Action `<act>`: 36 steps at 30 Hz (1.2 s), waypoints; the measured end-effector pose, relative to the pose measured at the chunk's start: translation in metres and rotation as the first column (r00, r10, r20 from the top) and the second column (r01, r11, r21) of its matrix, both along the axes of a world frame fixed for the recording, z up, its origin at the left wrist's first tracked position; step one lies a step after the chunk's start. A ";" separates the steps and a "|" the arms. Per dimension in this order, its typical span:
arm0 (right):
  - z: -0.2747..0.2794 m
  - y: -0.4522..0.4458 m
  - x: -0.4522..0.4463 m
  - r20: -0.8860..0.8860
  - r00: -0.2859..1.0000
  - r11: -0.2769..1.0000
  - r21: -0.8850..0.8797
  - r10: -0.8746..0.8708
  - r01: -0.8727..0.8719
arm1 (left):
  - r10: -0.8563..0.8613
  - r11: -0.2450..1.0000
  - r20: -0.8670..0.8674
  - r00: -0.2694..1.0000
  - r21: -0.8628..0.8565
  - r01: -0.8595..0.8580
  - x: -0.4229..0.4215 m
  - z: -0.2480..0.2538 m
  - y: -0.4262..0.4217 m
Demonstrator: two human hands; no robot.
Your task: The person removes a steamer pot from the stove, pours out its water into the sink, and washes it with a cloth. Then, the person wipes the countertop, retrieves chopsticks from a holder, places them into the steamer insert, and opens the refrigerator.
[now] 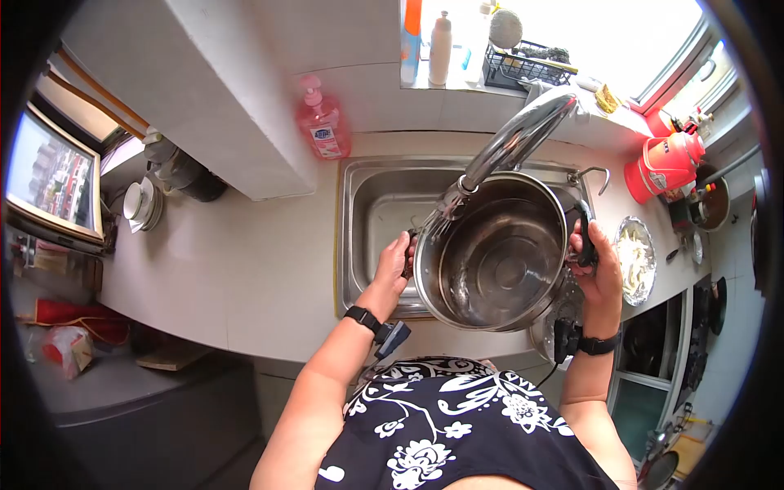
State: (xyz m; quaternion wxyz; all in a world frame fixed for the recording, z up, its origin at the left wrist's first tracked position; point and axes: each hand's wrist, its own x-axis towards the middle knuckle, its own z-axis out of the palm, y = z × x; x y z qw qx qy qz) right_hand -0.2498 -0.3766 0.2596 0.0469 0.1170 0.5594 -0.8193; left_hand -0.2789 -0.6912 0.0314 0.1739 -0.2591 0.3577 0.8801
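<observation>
A large steel pot (510,269) is tilted over the sink (384,196), its open mouth facing me. My left hand (394,265) is closed on the pot's left handle. On the other side, my right hand (598,265) grips the black right handle. The chrome faucet (514,135) arches over the pot, and its spray head (445,208) is at the pot's upper left rim with water streaming from it. Under my right hand, a metal strainer (563,306) is partly hidden by the pot.
A pink soap bottle (324,126) stands behind the sink. To the right are a foil-like dish of pale food (634,261) and a red kettle (660,166). White bowls (140,204) sit at the left by a wall column (220,90). A black rack (523,68) is on the sill.
</observation>
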 end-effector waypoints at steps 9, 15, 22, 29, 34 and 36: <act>0.015 0.000 0.016 -0.087 0.981 0.975 0.128 -0.173 0.183 | -0.149 0.962 -0.283 0.947 -0.265 0.072 -0.029 0.019 0.025; 0.000 0.015 0.009 -0.069 0.981 0.981 0.047 -0.183 0.187 | -0.072 0.799 -0.191 0.979 0.576 0.171 -0.036 0.026 -0.008; -0.068 0.031 -0.022 0.024 0.992 0.886 0.453 -0.126 0.102 | 0.196 0.826 -0.260 0.946 0.563 -0.017 -0.015 0.077 -0.041; -0.149 0.004 -0.045 0.211 0.977 0.904 0.412 0.029 -0.116 | 0.213 0.956 -0.401 0.891 0.276 -0.105 0.002 0.120 -0.074; -0.140 -0.062 -0.051 -0.120 0.993 0.656 0.748 -0.017 0.101 | 0.102 0.995 -0.513 0.852 0.060 -0.084 0.011 0.145 -0.071; -0.138 -0.091 -0.055 -0.196 0.954 0.603 0.797 0.227 0.021 | 0.075 0.997 -0.519 0.852 0.013 -0.080 0.015 0.147 -0.066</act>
